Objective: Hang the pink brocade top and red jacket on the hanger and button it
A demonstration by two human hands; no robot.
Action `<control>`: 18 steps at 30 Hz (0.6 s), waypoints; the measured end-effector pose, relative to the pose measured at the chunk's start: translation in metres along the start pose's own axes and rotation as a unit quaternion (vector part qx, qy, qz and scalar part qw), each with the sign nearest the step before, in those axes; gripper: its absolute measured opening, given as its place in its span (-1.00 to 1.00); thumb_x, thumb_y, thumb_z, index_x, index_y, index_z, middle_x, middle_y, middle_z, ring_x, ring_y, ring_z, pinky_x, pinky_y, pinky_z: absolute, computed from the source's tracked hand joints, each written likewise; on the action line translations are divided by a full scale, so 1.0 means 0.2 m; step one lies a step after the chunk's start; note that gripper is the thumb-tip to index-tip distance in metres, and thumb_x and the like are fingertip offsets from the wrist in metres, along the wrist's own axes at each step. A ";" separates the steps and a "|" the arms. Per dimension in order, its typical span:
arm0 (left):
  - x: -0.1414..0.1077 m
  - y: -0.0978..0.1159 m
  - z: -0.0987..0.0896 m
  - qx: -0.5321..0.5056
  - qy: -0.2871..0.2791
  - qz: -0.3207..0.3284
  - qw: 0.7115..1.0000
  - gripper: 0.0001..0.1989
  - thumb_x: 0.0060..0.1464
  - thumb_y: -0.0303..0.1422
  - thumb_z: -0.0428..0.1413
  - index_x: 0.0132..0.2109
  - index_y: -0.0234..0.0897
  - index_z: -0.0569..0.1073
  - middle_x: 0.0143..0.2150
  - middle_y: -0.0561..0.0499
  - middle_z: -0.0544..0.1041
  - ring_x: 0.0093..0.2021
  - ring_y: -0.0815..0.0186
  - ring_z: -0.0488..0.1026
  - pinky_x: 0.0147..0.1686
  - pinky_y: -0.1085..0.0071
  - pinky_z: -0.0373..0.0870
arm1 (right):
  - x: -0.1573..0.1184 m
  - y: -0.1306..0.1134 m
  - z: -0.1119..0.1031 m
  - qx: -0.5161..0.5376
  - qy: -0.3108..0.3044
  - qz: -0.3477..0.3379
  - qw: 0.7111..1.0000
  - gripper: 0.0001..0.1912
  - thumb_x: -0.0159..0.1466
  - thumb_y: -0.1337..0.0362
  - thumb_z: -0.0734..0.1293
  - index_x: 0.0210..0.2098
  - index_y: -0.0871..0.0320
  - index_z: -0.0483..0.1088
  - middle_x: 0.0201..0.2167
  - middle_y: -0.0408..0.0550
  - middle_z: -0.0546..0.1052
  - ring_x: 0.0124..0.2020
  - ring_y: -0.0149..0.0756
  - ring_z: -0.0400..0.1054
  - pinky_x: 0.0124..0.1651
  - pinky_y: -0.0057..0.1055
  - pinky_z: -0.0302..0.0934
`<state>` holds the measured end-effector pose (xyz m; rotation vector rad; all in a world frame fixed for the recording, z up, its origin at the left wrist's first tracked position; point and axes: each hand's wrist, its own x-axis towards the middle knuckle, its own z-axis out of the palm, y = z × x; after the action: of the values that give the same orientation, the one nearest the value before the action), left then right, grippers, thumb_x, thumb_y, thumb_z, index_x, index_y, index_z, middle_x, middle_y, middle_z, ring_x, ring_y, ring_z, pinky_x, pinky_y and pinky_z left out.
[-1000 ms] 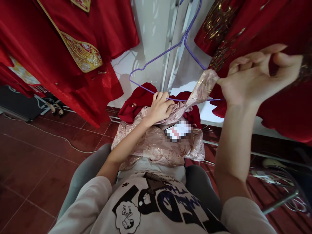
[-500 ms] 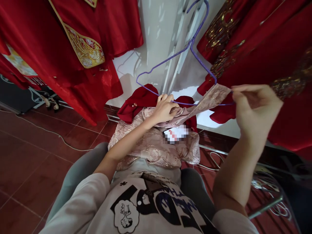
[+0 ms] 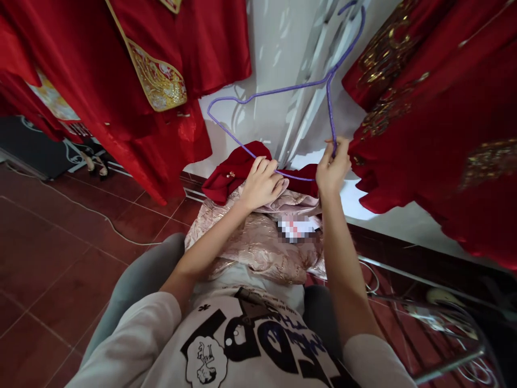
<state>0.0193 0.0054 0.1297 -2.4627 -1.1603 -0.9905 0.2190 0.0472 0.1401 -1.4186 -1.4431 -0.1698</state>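
A purple hanger (image 3: 283, 88) is tilted in front of me, its hook toward the top right. My left hand (image 3: 262, 184) is closed around its lower bar, close to the folds of a shiny pink garment (image 3: 250, 234) on my lap. The right end of the hanger is gripped by my right hand (image 3: 334, 164). That hand hides the hanger's corner, and I cannot tell whether it also pinches some pink fabric. Dark red cloth (image 3: 238, 167) with a small ornament lies behind the pink garment. A phone with a blurred screen (image 3: 297, 228) rests on the pink fabric.
Red garments with gold embroidery (image 3: 161, 81) hang at the left, and more beaded red garments (image 3: 436, 108) at the right. A pale wall (image 3: 278, 64) stands ahead. A cable (image 3: 92, 213) crosses the tiled floor; a metal-framed stool (image 3: 448, 366) is at lower right.
My right hand has moved left and inward from the stretched pink strip onto the hanger's right end. The strip is no longer pulled out across it. The hanger has turned slightly; my left hand stays on its bar.
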 end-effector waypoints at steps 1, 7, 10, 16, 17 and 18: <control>-0.01 -0.01 -0.02 -0.001 -0.002 0.003 1.000 -0.69 0.33 -0.28 -0.01 -0.19 -0.29 0.60 -0.03 -0.15 0.48 0.10 0.06 0.39 0.33 -0.14 0.15 | -0.01 -0.01 -0.01 -0.010 0.005 0.004 1.000 -0.68 0.42 0.25 0.01 -0.02 0.13 0.33 -0.26 0.01 0.50 -0.29 -0.24 0.39 -0.07 -0.25 0.24; -0.06 0.01 -0.01 -0.073 -0.007 0.034 0.997 -0.76 0.31 -0.31 -0.01 -0.22 -0.25 0.53 0.25 -0.16 0.36 0.39 0.03 0.16 0.44 -0.15 0.02 | 0.02 -0.06 -0.17 -0.080 0.017 0.029 0.996 -0.67 0.27 0.38 0.10 -0.06 0.14 0.39 -0.26 -0.01 0.52 -0.24 -0.23 0.39 0.02 -0.23 0.19; -0.11 -0.06 0.06 -0.172 -0.061 0.035 0.983 -0.82 0.28 -0.33 0.05 -0.22 -0.24 0.53 0.43 -0.10 0.13 0.43 0.10 0.09 0.42 0.02 0.15 | 0.06 -0.04 -0.22 -0.104 0.027 0.031 0.994 -0.70 0.23 0.38 0.14 -0.11 0.12 0.40 -0.22 0.01 0.55 -0.14 -0.18 0.40 0.09 -0.19 0.17; -0.08 -0.44 0.05 -0.279 -0.153 -0.262 0.911 -0.89 0.28 -0.39 0.13 -0.17 -0.34 0.54 -0.08 -0.01 0.57 -0.09 0.32 0.48 0.03 0.28 0.49 | 0.10 0.02 -0.25 -0.058 0.034 -0.003 0.998 -0.76 0.19 0.38 0.13 -0.21 0.11 0.35 -0.21 -0.04 0.58 -0.18 -0.21 0.45 0.06 -0.18 0.22; -0.04 -0.52 0.00 -0.277 -0.152 -0.290 0.903 -0.84 0.33 -0.37 0.08 -0.10 -0.35 0.53 -0.21 0.04 0.58 -0.25 0.39 0.48 -0.12 0.32 0.51 | 0.11 0.03 -0.26 -0.064 0.039 -0.006 0.997 -0.77 0.19 0.37 0.14 -0.22 0.10 0.36 -0.22 -0.04 0.58 -0.17 -0.19 0.45 0.07 -0.16 0.22; 0.00 -0.59 -0.05 -0.269 -0.144 -0.308 0.901 -0.82 0.34 -0.38 0.07 -0.07 -0.37 0.52 -0.30 0.07 0.57 -0.35 0.44 0.44 -0.21 0.35 0.49 | 0.11 0.03 -0.27 -0.072 0.044 -0.008 0.996 -0.78 0.18 0.36 0.15 -0.23 0.10 0.36 -0.22 -0.03 0.58 -0.16 -0.17 0.45 0.09 -0.13 0.21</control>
<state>-0.0748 0.0771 0.1300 -2.7768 -2.1021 -1.2677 0.2587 0.0251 0.1761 -1.4963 -1.3935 -0.3481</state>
